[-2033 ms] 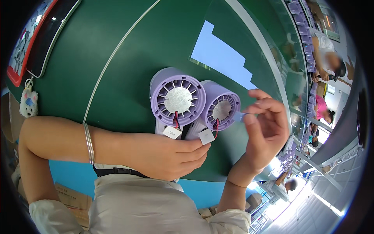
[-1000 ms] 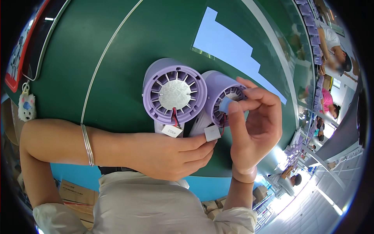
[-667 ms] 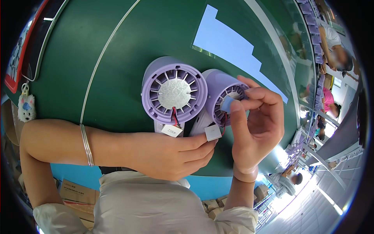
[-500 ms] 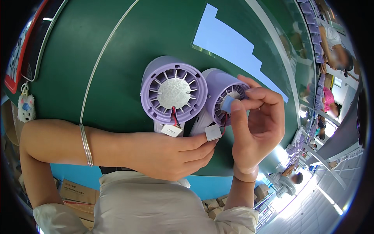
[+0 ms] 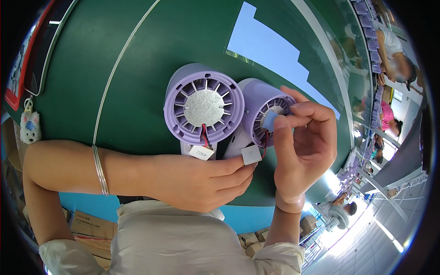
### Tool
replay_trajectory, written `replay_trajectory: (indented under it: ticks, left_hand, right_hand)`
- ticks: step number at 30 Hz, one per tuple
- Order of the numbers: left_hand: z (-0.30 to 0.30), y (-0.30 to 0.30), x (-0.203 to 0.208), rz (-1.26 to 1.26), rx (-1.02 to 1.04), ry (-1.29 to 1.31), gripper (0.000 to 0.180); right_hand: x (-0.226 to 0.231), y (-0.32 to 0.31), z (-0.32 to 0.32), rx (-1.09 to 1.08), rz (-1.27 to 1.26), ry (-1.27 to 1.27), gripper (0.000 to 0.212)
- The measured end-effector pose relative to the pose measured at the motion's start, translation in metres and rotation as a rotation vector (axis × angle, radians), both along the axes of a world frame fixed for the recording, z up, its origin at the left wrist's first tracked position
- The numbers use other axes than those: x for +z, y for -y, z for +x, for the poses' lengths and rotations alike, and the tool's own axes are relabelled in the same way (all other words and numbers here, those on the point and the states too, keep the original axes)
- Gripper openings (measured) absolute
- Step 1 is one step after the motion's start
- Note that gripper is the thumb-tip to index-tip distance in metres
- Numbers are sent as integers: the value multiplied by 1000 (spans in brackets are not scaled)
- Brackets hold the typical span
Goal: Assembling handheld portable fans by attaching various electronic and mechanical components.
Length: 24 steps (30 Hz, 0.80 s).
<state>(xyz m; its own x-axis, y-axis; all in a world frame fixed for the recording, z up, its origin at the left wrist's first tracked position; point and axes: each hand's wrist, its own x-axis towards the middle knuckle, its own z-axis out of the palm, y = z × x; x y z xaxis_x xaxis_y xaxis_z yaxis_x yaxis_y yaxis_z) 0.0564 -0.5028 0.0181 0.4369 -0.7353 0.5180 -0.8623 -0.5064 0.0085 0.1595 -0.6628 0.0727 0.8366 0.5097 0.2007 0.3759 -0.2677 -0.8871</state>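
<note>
Since two seconds ago the right hand (image 5: 305,151) has come in from beside the fans and now sits against the right fan (image 5: 266,114), while the fans have slid a little up the picture; over the last half second almost nothing shifts.

Both lilac fans lie side by side, touching, on a dark green table (image 5: 137,68). A pale blue sheet (image 5: 270,50) lies beyond them, well apart, and a thin white line (image 5: 117,78) curves across the green to their left. A red-edged dark tray (image 5: 36,59) sits at the far left rim with a small plush charm (image 5: 31,126) hanging below it. The table's near edge runs just under the hands; most open green lies up and left of the left fan (image 5: 204,107). Other people work along a bench at far right.

The left hand (image 5: 201,181) lies across the near edge, fingers curled and closed around the fans' handles, fingertips beside two small white squares (image 5: 251,155) on red and black wires. The right hand stands wrist-down, thumb and forefinger pinching a small blue pad (image 5: 269,120) onto the right fan's hub.
</note>
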Motion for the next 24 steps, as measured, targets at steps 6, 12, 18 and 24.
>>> replay_trajectory:
  ticks: [6, 12, 18, 24]
  left_hand:
    - [1, 0, 0, -4, 7, 1, 32]
    - [1, 0, 0, -12, 6, -3, 32]
    - [0, -1, 1, -10, 5, -6, 34]
    - [2, -2, 2, 10, 0, 8, 35]
  right_hand:
    - [0, 0, -1, -34, 6, -35, 26]
    - [1, 0, -1, -8, 10, -19, 24]
    - [8, 0, -4, 10, -270, 224, 26]
    - [7, 6, 6, 102, -309, 319, 39]
